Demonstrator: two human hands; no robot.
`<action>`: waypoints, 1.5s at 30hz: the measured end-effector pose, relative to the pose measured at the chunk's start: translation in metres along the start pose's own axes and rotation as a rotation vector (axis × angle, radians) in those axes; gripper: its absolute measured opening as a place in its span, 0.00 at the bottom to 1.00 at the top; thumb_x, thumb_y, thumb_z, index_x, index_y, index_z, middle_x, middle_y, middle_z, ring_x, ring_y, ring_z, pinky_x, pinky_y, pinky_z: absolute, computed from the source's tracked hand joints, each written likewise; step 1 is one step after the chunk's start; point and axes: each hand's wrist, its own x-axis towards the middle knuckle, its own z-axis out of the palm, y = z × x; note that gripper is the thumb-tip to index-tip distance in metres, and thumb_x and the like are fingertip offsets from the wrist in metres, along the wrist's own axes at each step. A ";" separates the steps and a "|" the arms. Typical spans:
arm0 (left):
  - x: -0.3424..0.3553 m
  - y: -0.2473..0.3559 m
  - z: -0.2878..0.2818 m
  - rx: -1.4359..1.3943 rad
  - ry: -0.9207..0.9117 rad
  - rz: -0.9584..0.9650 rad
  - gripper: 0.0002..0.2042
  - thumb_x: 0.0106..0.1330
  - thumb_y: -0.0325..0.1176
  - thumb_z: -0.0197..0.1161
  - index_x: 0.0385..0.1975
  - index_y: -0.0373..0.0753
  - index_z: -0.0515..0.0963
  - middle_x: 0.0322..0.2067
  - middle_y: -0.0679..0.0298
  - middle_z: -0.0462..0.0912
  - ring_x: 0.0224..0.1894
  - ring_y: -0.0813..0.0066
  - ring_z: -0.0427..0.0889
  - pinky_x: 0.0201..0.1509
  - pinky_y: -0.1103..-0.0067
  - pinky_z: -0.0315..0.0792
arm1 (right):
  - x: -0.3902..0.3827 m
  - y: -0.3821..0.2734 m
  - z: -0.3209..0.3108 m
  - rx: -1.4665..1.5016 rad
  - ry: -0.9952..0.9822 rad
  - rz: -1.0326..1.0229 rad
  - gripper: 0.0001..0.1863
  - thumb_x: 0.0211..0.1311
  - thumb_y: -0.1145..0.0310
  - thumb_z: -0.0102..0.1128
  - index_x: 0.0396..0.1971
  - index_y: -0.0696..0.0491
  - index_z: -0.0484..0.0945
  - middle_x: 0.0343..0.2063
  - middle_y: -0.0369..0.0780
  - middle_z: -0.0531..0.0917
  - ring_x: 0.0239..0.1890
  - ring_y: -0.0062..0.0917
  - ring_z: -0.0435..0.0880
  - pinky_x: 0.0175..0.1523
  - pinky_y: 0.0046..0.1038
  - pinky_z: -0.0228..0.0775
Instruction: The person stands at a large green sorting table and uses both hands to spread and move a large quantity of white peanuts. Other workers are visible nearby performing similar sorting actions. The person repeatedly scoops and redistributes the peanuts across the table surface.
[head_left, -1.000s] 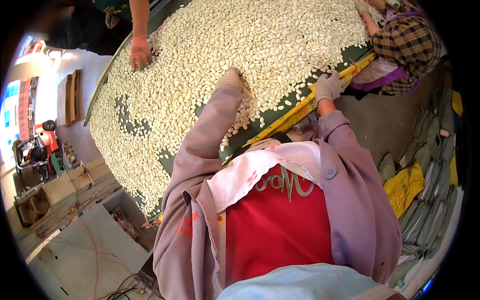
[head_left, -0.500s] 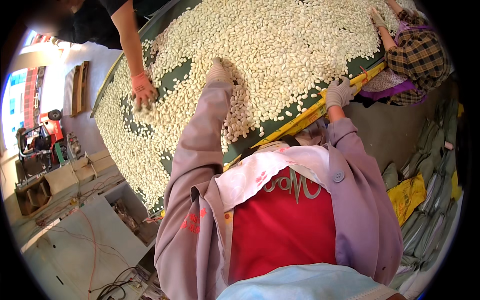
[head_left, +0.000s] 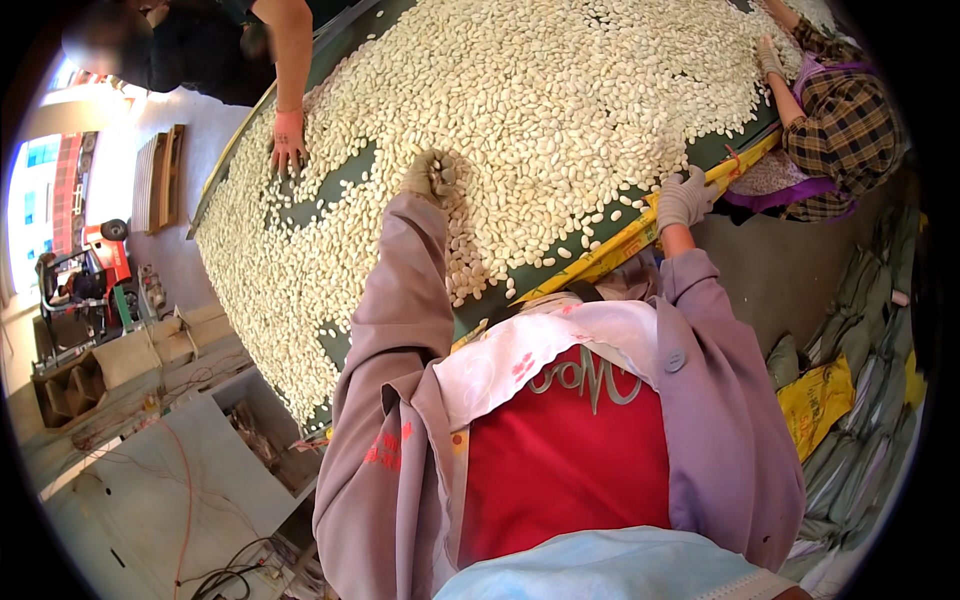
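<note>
Pale white beans (head_left: pixel 560 100) lie thickly over a dark green sorting surface (head_left: pixel 350 170), with bare green patches showing. My left hand (head_left: pixel 428 178), in a knitted glove with darkened fingertips, is down among the beans at mid-surface with its fingers curled; what is inside them I cannot make out. At the near right side my right hand (head_left: pixel 683 203), also gloved, is closed on the yellow-wrapped edge (head_left: pixel 600 258) of the surface.
A co-worker's pink-gloved hand (head_left: pixel 288 142) reaches spread onto the beans from upper left. Another worker in plaid (head_left: pixel 840 130) works at upper right. At left are pallets (head_left: pixel 160 180), a red wheeled machine (head_left: pixel 105 255) and a grey cabinet (head_left: pixel 170 480); sacks (head_left: pixel 850 440) lie at right.
My left hand has shifted left across the beans, then back toward me, its fingers now more visibly curled. The co-worker's pink-gloved hand swept nearer and has drawn back up. My right hand stays on the edge.
</note>
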 end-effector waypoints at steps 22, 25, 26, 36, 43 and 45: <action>-0.009 0.001 0.034 0.036 0.385 0.310 0.23 0.73 0.32 0.45 0.68 0.46 0.60 0.17 0.75 0.64 0.14 0.87 0.57 0.14 0.89 0.54 | 0.062 0.004 -0.003 0.018 0.026 -0.002 0.20 0.62 0.61 0.54 0.54 0.42 0.73 0.62 0.45 0.58 0.60 0.46 0.65 0.57 0.44 0.69; -0.025 -0.009 0.029 -0.076 0.369 0.283 0.26 0.73 0.31 0.45 0.71 0.46 0.54 0.17 0.75 0.63 0.14 0.88 0.57 0.15 0.91 0.55 | 0.072 0.010 -0.004 0.006 0.035 0.011 0.20 0.62 0.61 0.54 0.55 0.42 0.73 0.62 0.44 0.59 0.60 0.45 0.65 0.57 0.44 0.69; -0.035 -0.021 0.035 0.155 0.340 0.290 0.26 0.73 0.31 0.44 0.71 0.46 0.55 0.16 0.75 0.62 0.15 0.88 0.58 0.15 0.92 0.56 | 0.073 0.007 -0.003 0.016 0.027 -0.005 0.20 0.62 0.61 0.54 0.55 0.42 0.73 0.62 0.44 0.59 0.60 0.45 0.65 0.57 0.44 0.69; -0.062 -0.118 0.139 0.452 0.054 -0.097 0.10 0.70 0.43 0.55 0.37 0.44 0.76 0.15 0.75 0.68 0.11 0.85 0.58 0.11 0.85 0.54 | 0.107 0.010 -0.004 -0.032 0.026 0.020 0.19 0.62 0.61 0.54 0.54 0.40 0.74 0.60 0.44 0.60 0.57 0.43 0.67 0.57 0.43 0.69; -0.037 -0.057 0.046 -0.009 0.324 0.314 0.10 0.69 0.42 0.58 0.40 0.43 0.75 0.16 0.78 0.65 0.13 0.88 0.59 0.09 0.90 0.55 | 0.118 0.001 -0.008 -0.033 0.009 0.010 0.20 0.62 0.60 0.54 0.55 0.40 0.73 0.61 0.44 0.60 0.57 0.44 0.67 0.56 0.44 0.69; -0.043 -0.058 0.088 0.321 0.272 0.187 0.11 0.71 0.43 0.56 0.42 0.43 0.75 0.18 0.76 0.66 0.15 0.87 0.61 0.13 0.88 0.59 | 0.129 0.007 -0.005 -0.022 -0.001 0.020 0.20 0.62 0.60 0.54 0.55 0.39 0.73 0.61 0.44 0.59 0.57 0.45 0.67 0.56 0.45 0.68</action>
